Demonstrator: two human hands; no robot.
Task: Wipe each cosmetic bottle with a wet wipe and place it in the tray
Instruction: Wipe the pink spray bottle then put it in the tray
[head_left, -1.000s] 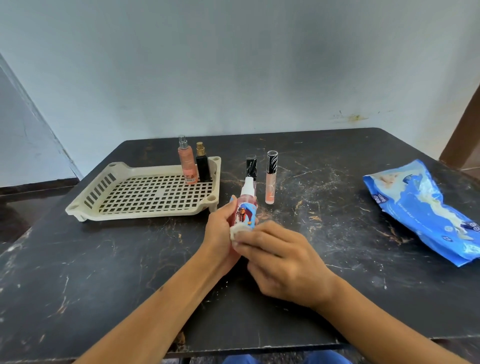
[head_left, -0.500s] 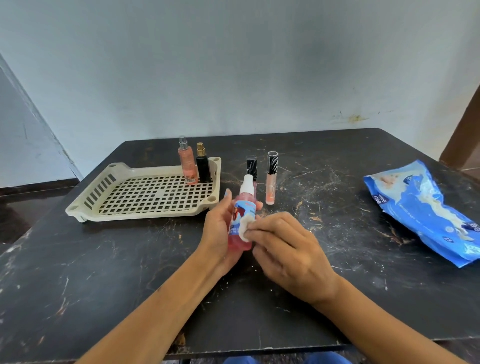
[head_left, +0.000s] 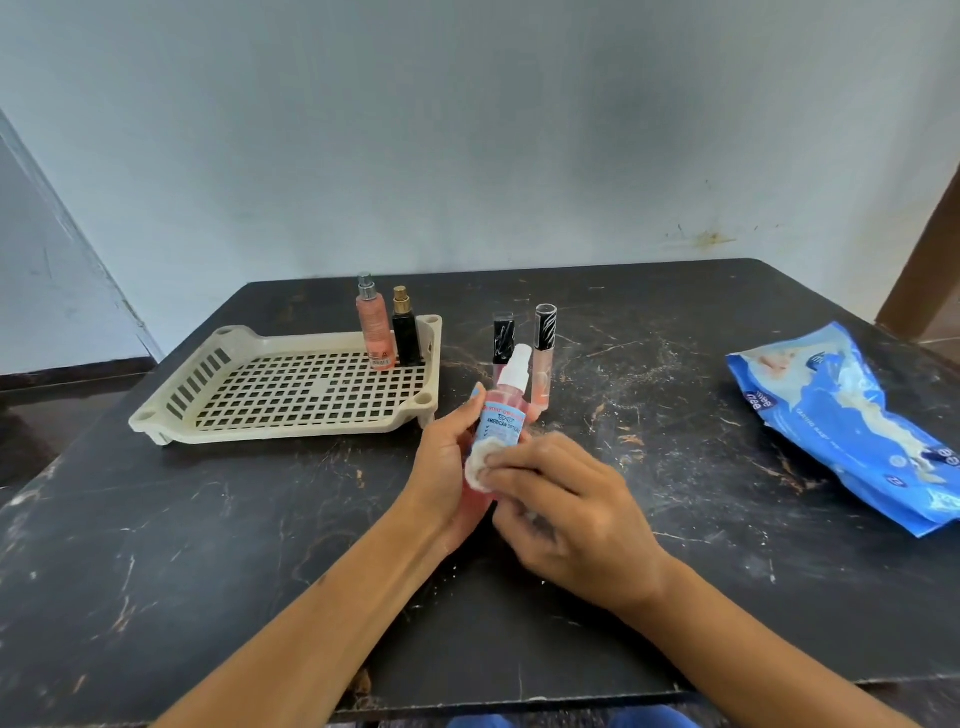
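**Wiping Step: Third Bottle in Hand**

The black table carries all items. At its left rear stands the cream tray, a slotted basket with a perforated floor. At the right edge lies the blue wipe pack, well apart from my hands.

Two bottles stand upright in the tray's far right corner: a peach spray bottle and, just beside it, a black bottle with a gold cap. I judge these done. Two slim tubes with black patterned caps, the left tube and the right tube, stand on the table just right of the tray, not yet placed.

My left hand is wrapped around the pink spray bottle, holding it above the table, tilted slightly with its white nozzle pointing away from me. My right hand pinches a small white wipe pad between thumb and fingertips and presses it against the bottle's lower body, just under the blue label.

Step in hand: wiping the third of five items.

Next move, as I judge it: work the pad over the faces it has not covered, turning the bottle in the left hand. Then carry the bottle left to the tray and set it upright beside the two already there, with clearance so they are not toppled.
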